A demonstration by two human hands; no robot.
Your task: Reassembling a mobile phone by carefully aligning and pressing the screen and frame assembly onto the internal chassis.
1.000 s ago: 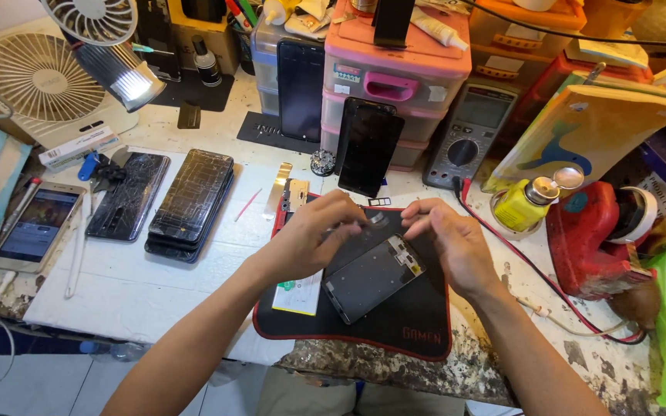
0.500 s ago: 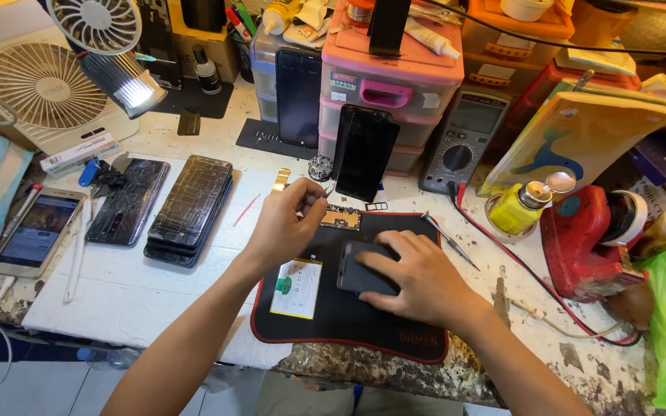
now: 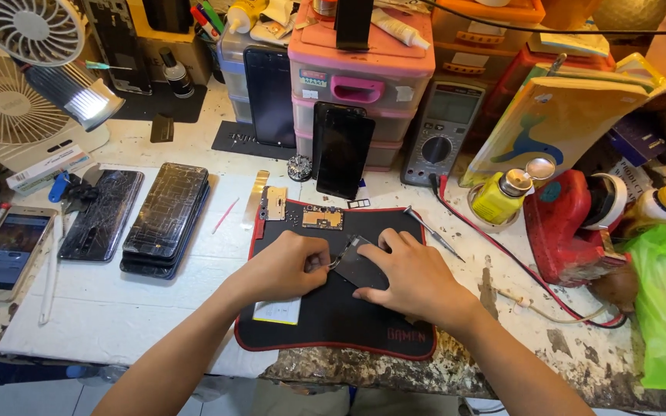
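On the black rubber work mat with red edging (image 3: 333,323), the right hand (image 3: 414,277) presses flat on a dark rectangular phone part (image 3: 358,266), long axis running near-right to far-left. The left hand (image 3: 287,266), fingers pinched narrow, meets its left edge.

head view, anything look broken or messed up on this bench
Yes. The dark phones stacked left of the black work mat have badly cracked glass, as does the phone beside them. The bench's front edge is chipped and stained. The left hand and right hand press on a dark phone part.
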